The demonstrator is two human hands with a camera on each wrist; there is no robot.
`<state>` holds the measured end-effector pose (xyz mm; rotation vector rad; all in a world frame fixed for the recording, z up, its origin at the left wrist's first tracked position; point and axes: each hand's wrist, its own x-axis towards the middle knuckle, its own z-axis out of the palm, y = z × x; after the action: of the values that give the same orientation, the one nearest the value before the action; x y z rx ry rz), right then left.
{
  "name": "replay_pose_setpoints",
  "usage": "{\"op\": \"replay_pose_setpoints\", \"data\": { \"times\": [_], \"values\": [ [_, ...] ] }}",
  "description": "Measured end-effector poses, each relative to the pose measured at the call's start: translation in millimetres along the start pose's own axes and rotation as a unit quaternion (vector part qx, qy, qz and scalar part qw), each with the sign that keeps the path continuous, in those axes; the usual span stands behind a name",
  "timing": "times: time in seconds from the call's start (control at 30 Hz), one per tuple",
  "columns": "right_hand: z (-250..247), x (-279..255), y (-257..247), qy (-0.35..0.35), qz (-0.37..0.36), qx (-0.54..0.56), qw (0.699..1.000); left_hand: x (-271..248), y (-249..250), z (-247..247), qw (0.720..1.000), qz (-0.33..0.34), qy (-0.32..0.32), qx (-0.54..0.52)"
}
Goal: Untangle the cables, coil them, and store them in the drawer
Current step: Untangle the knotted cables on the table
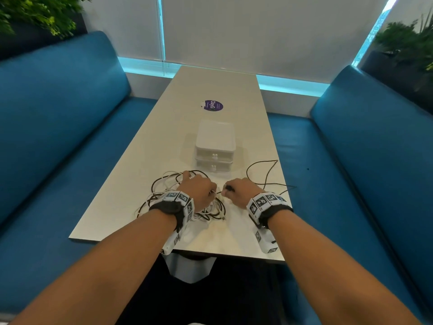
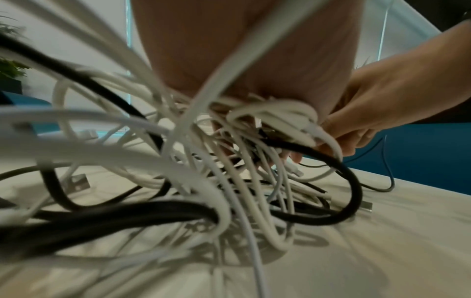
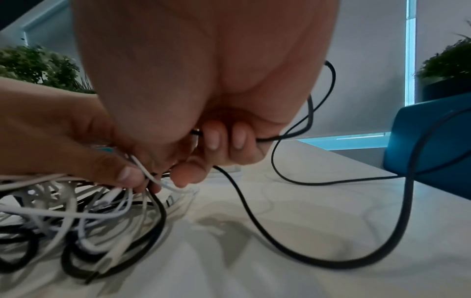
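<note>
A tangle of white and black cables (image 1: 164, 191) lies on the near part of the white table (image 1: 210, 90). My left hand (image 1: 200, 190) grips a bunch of white cables (image 2: 277, 113) above the tangle and pinches a thin white cable (image 3: 150, 177). My right hand (image 1: 239, 190) sits just right of it, fingers curled round a thin black cable (image 3: 280, 238) that loops away to the right (image 1: 260, 170). A white two-drawer box (image 1: 215, 146) stands behind the hands, both drawers closed.
Blue benches (image 1: 58, 137) flank the table on both sides. A purple round sticker (image 1: 213, 105) lies on the table beyond the box. Potted plants (image 1: 35, 17) stand behind the benches. The black cable reaches close to the table's right edge (image 1: 284, 181).
</note>
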<state>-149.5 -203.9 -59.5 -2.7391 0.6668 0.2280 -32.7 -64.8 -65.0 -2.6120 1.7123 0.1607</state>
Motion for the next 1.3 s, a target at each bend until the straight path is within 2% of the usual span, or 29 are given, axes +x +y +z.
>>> {"op": "replay_pose_setpoints", "data": {
  "times": [0.13,0.27,0.33,0.43,0.5,0.6,0.73,0.83,0.97,1.1,1.3],
  "values": [
    [-3.0,-3.2,0.5,0.008,0.017,-0.004,1.0,-1.3,-5.5,-0.2,1.0,0.004,0.01,-0.025],
    [-12.8,-8.6,17.0,0.069,0.064,0.026,0.995,-3.4,-24.9,1.5,0.999,-0.031,-0.01,-0.043],
    [-21.5,-13.6,27.7,0.099,0.131,-0.013,0.986,-6.1,-32.8,2.9,0.998,-0.041,-0.015,-0.036],
    [-30.5,-25.6,40.1,0.068,0.206,-0.128,0.968,-6.6,-31.4,1.3,0.999,-0.032,0.005,-0.015],
    [-29.2,-30.0,40.0,0.051,0.226,-0.156,0.96,-5.1,-24.6,-1.6,0.999,-0.033,0.026,0.002],
    [-20.5,-28.5,31.5,0.067,0.226,-0.099,0.967,-4.0,-13.1,-8.3,0.997,-0.02,0.068,0.016],
    [-4.0,-20.0,12.7,0.039,0.129,-0.027,0.991,-2.4,0.9,-20.3,0.995,0.047,0.089,-0.017],
    [6.0,-14.8,-1.0,0.018,0.065,0.002,0.998,-0.7,6.7,-23.5,0.994,0.096,0.052,-0.007],
    [15.2,-12.9,-6.7,-0.001,0.041,0.007,0.999,-2.0,5.8,-15.3,0.997,0.075,-0.007,-0.009],
    [15.0,-12.1,-3.8,-0.015,0.041,-0.035,0.998,-5.0,2.5,-5.3,0.997,0.074,-0.034,0.006],
    [-1.5,-18.2,21.4,-0.015,0.126,-0.163,0.978,-2.7,8.6,-1.6,0.994,0.074,-0.068,0.048]
  ]
}}
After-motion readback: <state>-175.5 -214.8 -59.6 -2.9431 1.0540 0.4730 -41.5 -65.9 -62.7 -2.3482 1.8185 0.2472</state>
